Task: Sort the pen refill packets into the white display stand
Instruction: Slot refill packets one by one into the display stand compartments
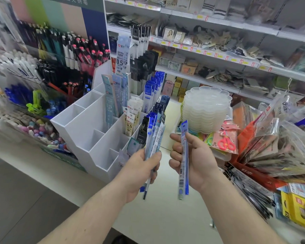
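Leftmost, pens (pixel 48 55) ranked in racks, tips up for browsing. Next, white display stand (pixel 88 131) on the counter (pixel 162 217), stepped so taller packets at the back show over shorter ones; front and left cells bare, rear and right cells already stocked with upright refill packets (pixel 113 101), some printed "0.5". Then left hand (pixel 139 171), fingers curled round a fanned bundle of packets (pixel 154 132) (probably kept as the supply to draw from). Beside it, right hand (pixel 192 159), thumb and fingers pinching a single blue packet (pixel 183 159) upright, barcode side visible, likely singled out for matching to a cell. Further right, stacked clear trays (pixel 206 110) and packaged scissors (pixel 226 141).
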A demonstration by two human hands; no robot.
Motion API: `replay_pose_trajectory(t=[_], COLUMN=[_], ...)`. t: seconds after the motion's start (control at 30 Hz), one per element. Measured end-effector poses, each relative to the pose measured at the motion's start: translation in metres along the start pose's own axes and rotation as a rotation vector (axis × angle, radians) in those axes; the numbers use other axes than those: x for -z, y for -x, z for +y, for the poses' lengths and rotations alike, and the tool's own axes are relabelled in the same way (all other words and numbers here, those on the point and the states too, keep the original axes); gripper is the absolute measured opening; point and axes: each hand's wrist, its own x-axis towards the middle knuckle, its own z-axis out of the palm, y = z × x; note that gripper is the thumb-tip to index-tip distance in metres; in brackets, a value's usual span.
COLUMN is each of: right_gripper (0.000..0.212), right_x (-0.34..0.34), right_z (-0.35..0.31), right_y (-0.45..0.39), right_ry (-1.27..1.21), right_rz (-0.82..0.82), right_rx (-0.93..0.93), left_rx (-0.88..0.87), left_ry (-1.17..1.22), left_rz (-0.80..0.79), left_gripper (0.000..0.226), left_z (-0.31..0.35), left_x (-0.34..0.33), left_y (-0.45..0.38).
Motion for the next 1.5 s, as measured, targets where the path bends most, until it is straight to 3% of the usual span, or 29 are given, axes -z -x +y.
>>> replay_pose_trajectory(t=[0.3, 0.6, 0.73, 0.87, 1.07, 1.23, 1.37, 1.5], right_gripper=[0.039, 0.030, 0.035, 0.058, 0.031, 0.020, 0.021, 0.013], right_x=[-0.016, -0.006, -0.001, 0.003, 0.012, 0.009, -0.008, -0.038], right_z=[0.008, 0.007, -0.001, -0.007, -0.009, -0.013, -0.025, -0.045], right_y=[-0.012, -0.009, -0.008, -0.009, -0.013, -0.017, -0.026, -0.044], right_ry=[-0.228, 0.199, 0.172, 0.137, 0.367, 0.420, 0.505, 0.615], right_rz=[-0.048, 0.144, 0.239, 0.287, 0.282, 0.255, 0.253, 0.230], right_rx=[0.094, 0.254, 0.252, 0.264, 0.365, 0.444, 0.539, 0.678], left_rx=[0.028, -0.013, -0.017, -0.056, -0.111, -0.096, -0.152, -0.215], left_ry=[-0.066, -0.169, -0.139, -0.065, 0.015, 0.224, 0.146, 0.047], left_rz=[-0.130, -0.007, 0.048, 0.003, 0.111, 0.155, 0.264, 0.354], left_gripper=[0.029, 0.023, 0.027, 0.031, 0.010, 0.020, 0.002, 0.013], left_z=[-0.002, 0.005, 0.008, 0.017, 0.024, 0.039, 0.044, 0.046], left_x=[-0.008, 0.006, 0.013, 0.019, 0.032, 0.042, 0.048, 0.052], left_y=[0.003, 0.006, 0.004, 0.006, 0.005, 0.012, 0.012, 0.013])
